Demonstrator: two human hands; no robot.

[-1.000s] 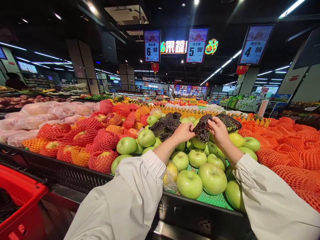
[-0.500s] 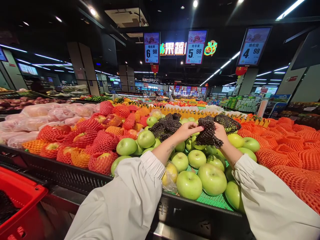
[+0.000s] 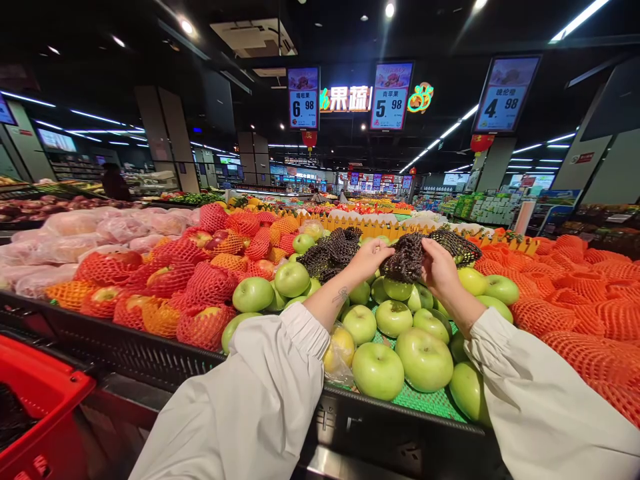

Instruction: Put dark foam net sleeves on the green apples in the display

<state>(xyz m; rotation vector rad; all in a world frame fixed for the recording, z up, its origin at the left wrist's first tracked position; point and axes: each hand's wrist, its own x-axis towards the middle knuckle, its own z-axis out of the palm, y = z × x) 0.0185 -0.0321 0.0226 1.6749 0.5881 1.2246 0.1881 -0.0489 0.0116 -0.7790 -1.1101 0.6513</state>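
Note:
Between my hands hangs a black foam fruit net [image 3: 404,257], above the green apples [image 3: 423,358]. My left hand [image 3: 373,257] pinches its left edge, fingers pressed together. On the other side my right hand [image 3: 440,267] grips the net between thumb and fingers. More black foam nets [image 3: 333,253] lie in a heap on the apples, left of my left hand. Another black net [image 3: 456,247] sits just behind my right hand. A yellowish fruit in clear plastic [image 3: 340,350] rests at the front of the apples, below my left forearm.
Apples in red and yellow foam nets [image 3: 205,287] are piled on the left, with plastic-wrapped fruit [image 3: 90,227] beyond. Orange-netted fruit [image 3: 575,293] fills the right. A black crate edge [image 3: 150,360] runs along the front. A red basket [image 3: 45,400] stands at lower left.
The black net has shifted slightly left and up and looks more bunched. My left hand has drawn a little to the left, and my right fingers have re-gripped the net's right side.

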